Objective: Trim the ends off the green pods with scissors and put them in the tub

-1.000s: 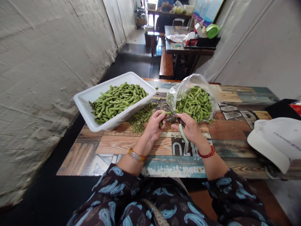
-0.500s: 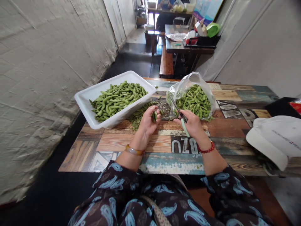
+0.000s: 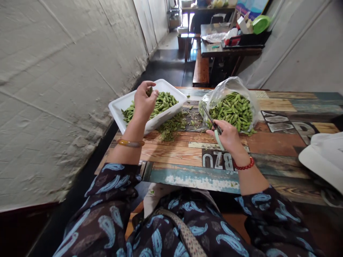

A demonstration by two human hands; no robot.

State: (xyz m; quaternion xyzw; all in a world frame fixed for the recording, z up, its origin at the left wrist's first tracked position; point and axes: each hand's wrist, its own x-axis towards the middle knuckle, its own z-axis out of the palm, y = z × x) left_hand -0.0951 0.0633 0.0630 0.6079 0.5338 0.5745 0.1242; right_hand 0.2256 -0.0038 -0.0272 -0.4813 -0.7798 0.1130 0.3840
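My left hand [image 3: 145, 101] is raised over the white tray [image 3: 116, 113], fingers curled around a green edamame pod [image 3: 149, 91]. Trimmed-looking edamame pods [image 3: 166, 101] are heaped in the tray. In my right hand [image 3: 229, 136] is a pair of scissors [image 3: 219, 140] with pale green handles, the dark blades pointing forward and left. Those blades reach toward the clear plastic bag [image 3: 227, 82], which lies with its mouth facing me and is full of edamame pods [image 3: 233, 110]. Between tray and bag lies a pile of green trimmings [image 3: 173, 127].
A white cap [image 3: 323, 155] rests on the patterned wooden table [image 3: 168, 157] at the right. Behind stand a bench [image 3: 201, 68] and another table [image 3: 214, 51] with a black tray and a green bowl. A rough white wall [image 3: 72, 82] runs along the left.
My left hand has moved left and up, from above the trimmings to over the tray. My right hand still holds the scissors near the bag. The view has swung slightly left.
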